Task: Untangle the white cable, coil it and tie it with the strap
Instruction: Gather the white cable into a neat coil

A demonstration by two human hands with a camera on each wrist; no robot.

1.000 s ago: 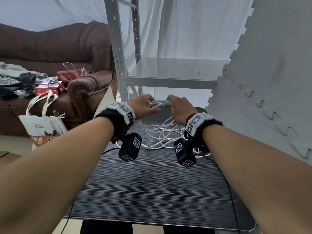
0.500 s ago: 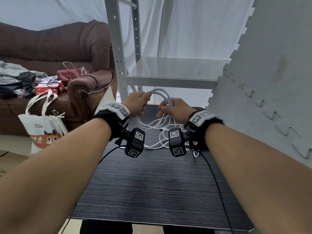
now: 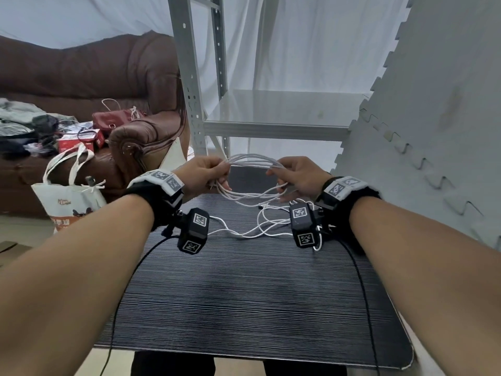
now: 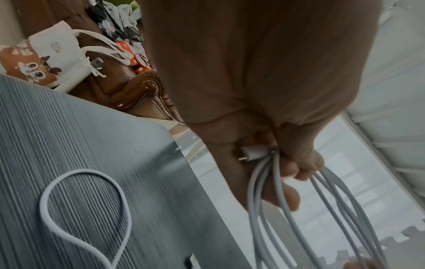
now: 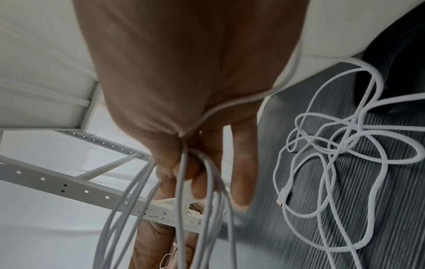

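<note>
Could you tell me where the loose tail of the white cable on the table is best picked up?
Probably near its free plug, pinched from above: it lies flat on the table, at the edge of the tangled loops. The left hand already grips the coil.

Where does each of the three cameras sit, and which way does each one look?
Head: worn on the head, looks forward and down at the table; shows both forearms, left hand and right hand gripping the cable.
Left wrist: under the left wrist, looks along the palm; shows the left hand gripping cable loops.
Right wrist: under the right wrist, looks along the palm; shows the right hand on the loops.
Shared: all show the cable and table.
</note>
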